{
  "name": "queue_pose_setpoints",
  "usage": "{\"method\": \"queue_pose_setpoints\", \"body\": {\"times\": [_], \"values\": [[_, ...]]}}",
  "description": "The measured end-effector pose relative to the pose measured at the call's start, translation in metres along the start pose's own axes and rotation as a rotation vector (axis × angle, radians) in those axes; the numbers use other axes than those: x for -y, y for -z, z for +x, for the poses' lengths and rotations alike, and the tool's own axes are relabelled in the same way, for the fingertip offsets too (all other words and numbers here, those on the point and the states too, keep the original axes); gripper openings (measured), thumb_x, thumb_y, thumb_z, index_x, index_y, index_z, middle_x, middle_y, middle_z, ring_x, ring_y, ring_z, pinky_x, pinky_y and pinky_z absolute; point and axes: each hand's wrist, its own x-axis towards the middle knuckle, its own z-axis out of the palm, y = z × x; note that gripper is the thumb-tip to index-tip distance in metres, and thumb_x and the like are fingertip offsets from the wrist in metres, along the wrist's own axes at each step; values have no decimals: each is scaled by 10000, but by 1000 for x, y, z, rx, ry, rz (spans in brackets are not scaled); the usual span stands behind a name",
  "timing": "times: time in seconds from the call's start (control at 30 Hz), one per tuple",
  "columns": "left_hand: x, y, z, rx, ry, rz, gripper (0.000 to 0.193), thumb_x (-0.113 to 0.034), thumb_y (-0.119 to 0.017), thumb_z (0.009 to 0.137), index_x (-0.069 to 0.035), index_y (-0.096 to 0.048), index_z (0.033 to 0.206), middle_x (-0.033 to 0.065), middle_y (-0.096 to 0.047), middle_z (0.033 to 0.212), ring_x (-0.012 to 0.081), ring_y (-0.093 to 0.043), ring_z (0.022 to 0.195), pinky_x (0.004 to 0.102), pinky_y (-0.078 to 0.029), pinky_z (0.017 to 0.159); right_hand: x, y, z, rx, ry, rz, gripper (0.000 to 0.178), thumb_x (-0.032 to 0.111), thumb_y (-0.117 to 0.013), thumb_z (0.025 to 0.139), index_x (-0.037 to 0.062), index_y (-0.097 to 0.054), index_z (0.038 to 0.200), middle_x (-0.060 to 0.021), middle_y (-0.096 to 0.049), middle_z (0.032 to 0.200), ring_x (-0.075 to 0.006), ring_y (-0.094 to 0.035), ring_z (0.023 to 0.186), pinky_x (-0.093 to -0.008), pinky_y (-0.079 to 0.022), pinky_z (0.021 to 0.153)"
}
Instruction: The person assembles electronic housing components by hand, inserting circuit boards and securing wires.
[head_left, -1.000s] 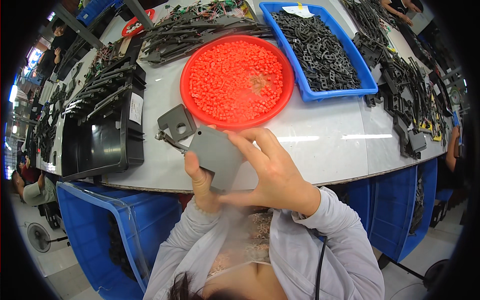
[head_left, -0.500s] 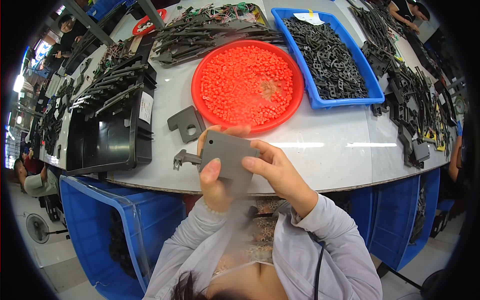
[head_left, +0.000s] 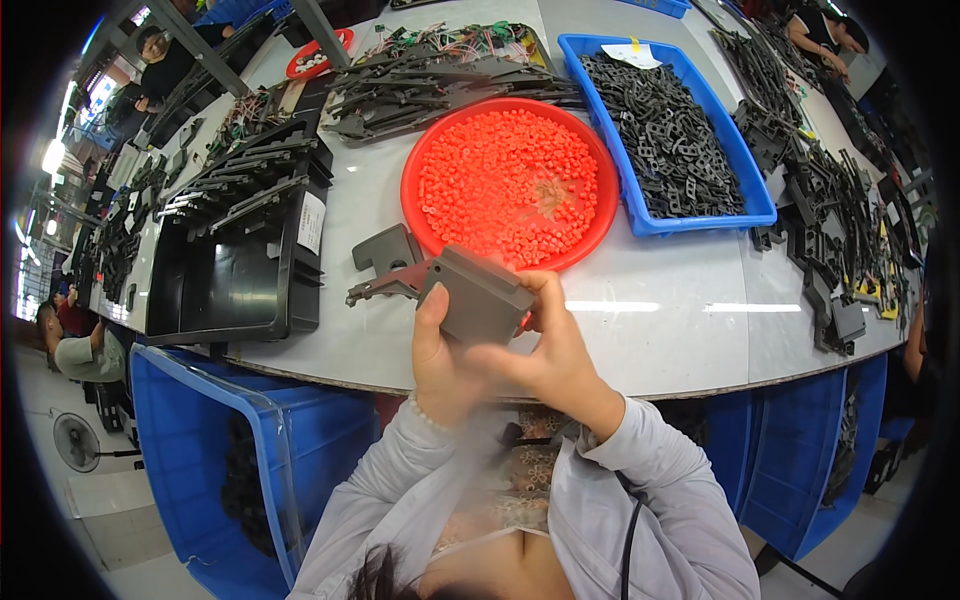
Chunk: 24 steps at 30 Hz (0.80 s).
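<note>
Between my two hands, in front of the red tub, is a dark grey plastic housing [head_left: 478, 295], boxy and tilted. My left hand [head_left: 437, 355] grips its left side, thumb along the near face. A slim grey arm with a hooked end [head_left: 385, 286] juts out to the left from the housing. My right hand [head_left: 560, 355] closes round the right side, fingers behind it and thumb low near the left palm. A spot of red shows by the right fingertips; I cannot make out what it is. Another grey housing [head_left: 385, 248] lies on the table just beyond.
A round red tub [head_left: 411, 190] holds many small orange-red plastic pieces. Right of it stands a blue tray [head_left: 680, 222] of black clips. At left is a black bin [head_left: 225, 285] with long parts across it. Blue crates [head_left: 330, 410] sit below the table edge.
The housing has turned in my hands, so its thick edge now shows. My right thumb has moved from its upper right down toward my left palm. The whole view has shifted slightly.
</note>
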Motion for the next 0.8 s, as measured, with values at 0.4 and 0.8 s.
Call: {"method": "queue_pose_setpoints", "body": {"times": [0.4, 0.8], "values": [[-21, -57, 21, 310, 22, 339, 453, -145, -604, 809, 3, -455, 1211, 70, -539, 1098, 160, -508, 1038, 302, -415, 896, -18, 19, 3, -288, 311, 167, 911, 404, -770, 691, 25, -245, 1332, -98, -431, 1192, -209, -476, 1072, -328, -395, 918], [-203, -14, 28, -62, -468, 1034, 616, -97, -756, 661, 25, -454, 1183, 109, -561, 1095, 196, -567, 988, 322, -451, 895, -13, 49, 9, -192, 251, 176, 584, 70, -533, 862, 16, -232, 1360, -104, -579, 879, -142, -560, 761, -250, -439, 733]]}}
